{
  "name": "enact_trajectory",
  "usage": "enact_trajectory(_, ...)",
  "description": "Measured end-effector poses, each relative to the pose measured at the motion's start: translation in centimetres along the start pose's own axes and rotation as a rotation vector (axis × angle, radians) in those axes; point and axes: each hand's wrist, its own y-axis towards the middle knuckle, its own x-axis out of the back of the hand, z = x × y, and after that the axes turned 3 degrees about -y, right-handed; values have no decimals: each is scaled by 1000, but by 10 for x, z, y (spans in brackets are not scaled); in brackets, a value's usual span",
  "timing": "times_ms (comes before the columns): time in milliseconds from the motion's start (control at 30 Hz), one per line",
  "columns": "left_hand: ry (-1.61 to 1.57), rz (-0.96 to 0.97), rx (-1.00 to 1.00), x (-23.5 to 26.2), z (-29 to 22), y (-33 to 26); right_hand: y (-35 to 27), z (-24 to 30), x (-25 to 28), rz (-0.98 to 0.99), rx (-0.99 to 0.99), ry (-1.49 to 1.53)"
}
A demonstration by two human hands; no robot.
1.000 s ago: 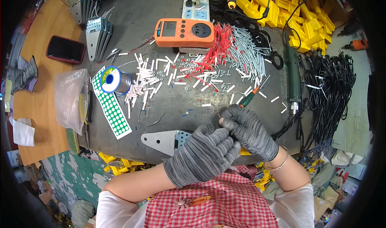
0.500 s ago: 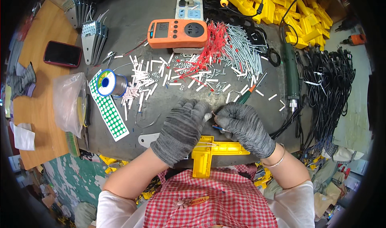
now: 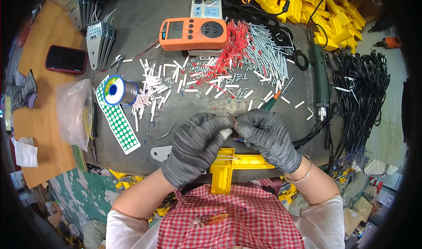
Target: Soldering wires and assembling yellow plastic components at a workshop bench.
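Two grey-gloved hands meet above a yellow plastic part (image 3: 237, 163) at the near edge of the dark surface (image 3: 145, 34). The left hand (image 3: 195, 146) and right hand (image 3: 268, 137) each pinch a tiny piece, its kind unclear, between fingertips. Thick gloves could let it slip among the scattered white sleeves (image 3: 151, 88).

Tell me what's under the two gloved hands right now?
A yellow plastic part lies under the left hand and right hand, beside a grey metal plate. Whatever small piece the fingertips pinch is covered.
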Motion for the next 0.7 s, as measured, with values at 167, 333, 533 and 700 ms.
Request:
enact_trajectory(167,246,-76,-283,-1,0,1,-2,-1,2,64,-84,154)
enact_trajectory(333,91,-96,-144,3,2,-2,-3,-5,2,36,40,36)
enact_trajectory(533,149,32,-315,13,11,4,0,-11,9,174,117,-28)
enact_trajectory(700,26,93,-312,8,19,0,-1,-8,10,207,121,-42)
